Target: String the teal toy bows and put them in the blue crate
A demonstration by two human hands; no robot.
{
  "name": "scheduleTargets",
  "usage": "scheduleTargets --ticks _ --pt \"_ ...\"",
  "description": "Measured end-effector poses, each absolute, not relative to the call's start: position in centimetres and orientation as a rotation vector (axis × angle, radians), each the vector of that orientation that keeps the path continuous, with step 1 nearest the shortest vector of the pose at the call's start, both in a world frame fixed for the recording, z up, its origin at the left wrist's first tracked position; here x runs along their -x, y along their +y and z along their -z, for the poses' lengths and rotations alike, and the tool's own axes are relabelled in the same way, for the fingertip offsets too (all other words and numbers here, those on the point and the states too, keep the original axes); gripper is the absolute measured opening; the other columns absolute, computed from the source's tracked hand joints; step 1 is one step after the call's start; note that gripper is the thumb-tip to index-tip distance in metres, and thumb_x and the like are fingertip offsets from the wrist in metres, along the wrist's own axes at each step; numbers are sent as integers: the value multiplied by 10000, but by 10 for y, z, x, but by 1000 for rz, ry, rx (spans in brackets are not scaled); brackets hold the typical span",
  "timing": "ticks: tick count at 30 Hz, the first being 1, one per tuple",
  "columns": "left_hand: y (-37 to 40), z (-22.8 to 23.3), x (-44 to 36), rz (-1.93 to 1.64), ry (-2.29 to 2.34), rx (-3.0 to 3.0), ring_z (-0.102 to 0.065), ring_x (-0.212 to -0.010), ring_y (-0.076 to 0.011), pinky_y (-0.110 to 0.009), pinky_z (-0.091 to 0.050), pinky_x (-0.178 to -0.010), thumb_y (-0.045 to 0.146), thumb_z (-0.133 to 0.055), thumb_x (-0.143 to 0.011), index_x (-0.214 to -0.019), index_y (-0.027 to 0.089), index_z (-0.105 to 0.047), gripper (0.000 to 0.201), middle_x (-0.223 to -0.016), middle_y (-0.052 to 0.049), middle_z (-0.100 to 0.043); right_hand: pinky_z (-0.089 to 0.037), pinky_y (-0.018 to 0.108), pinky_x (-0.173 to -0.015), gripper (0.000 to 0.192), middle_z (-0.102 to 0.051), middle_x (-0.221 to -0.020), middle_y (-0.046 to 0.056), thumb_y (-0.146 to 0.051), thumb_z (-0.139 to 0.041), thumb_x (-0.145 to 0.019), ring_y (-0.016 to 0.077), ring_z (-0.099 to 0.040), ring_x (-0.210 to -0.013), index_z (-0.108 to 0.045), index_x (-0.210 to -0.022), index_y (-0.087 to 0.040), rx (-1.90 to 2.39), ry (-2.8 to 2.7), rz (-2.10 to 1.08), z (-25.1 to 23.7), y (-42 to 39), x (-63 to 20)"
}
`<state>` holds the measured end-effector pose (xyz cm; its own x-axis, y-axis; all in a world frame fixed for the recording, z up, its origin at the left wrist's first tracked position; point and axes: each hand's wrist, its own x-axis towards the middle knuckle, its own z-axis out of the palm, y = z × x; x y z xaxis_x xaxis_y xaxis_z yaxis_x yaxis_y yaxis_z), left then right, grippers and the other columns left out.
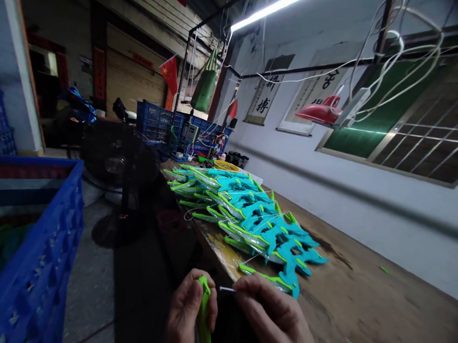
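My left hand [183, 311] is closed around a lime-green plastic part [204, 321], its narrow end pointing up between thumb and fingers. The lower part runs out of view at the bottom. To the right of it, my right hand [271, 314] pinches a thin white rod-like piece [227, 289]. Its free end points left toward the green part, with a small gap between them. Just beyond both hands, turquoise and lime-green plastic toy-like pieces [263, 210] lie in overlapping rows on the table, with thin white strings across them.
The brown tabletop [356, 297] reaches right to a white wall. At left stand a blue crate [69, 214] and a dark fan [117, 166]. A yellow basket [225, 165] sits at the far end. A red item [319, 112] and cables hang above.
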<state>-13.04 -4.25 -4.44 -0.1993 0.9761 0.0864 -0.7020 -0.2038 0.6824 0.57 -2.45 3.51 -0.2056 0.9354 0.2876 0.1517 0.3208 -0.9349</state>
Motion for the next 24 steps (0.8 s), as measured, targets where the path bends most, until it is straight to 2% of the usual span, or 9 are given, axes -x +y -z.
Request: scheduleTargets --ticks 3,7,13,18,24 --pt "-43 46 133 -1644 337 -529 -449 -525 -90 -205 -346 -519 537 -713 -852 -825 191 -598 366 -636 23 -526 -449 212 -634 292 -606 -708 9 -448 -633 -918 142 -539 -644 -720 -785 -203 960 -1806 -879 -38 -25 1" --pt "-46 44 133 -1592 80 -526 -434 -561 -99 -208 -354 -541 539 -726 -834 -801 192 -601 371 -680 15 -502 -402 190 -568 267 -545 -668 -16 -316 -534 -956 114 -527 -601 -630 -738 -196 893 -1957 -877 -42 -30 9" --pt "-47 39 133 -1551 -26 -522 -363 -586 -112 -216 -372 -578 515 -685 -861 -797 197 -592 338 -684 19 -416 -442 190 -615 204 -608 -729 -9 -201 -515 -958 112 -594 -657 -617 -781 -204 797 -2102 -860 -46 -33 10" --pt "-47 39 133 -1556 -53 -541 -307 -563 -113 -207 -319 -523 516 -648 -875 -806 208 -568 325 -670 27 -373 -425 185 -586 156 -570 -708 -31 -132 -511 -920 96 -567 -617 -607 -826 -212 738 -2131 -760 -44 -33 10" --pt "-48 41 130 -1556 4 -506 -279 -603 -125 -221 -361 -573 517 -667 -859 -767 206 -523 355 -675 23 -355 -393 181 -570 160 -552 -703 -38 -113 -508 -906 82 -531 -604 -601 -816 -208 714 -2094 -717 -42 -33 11"
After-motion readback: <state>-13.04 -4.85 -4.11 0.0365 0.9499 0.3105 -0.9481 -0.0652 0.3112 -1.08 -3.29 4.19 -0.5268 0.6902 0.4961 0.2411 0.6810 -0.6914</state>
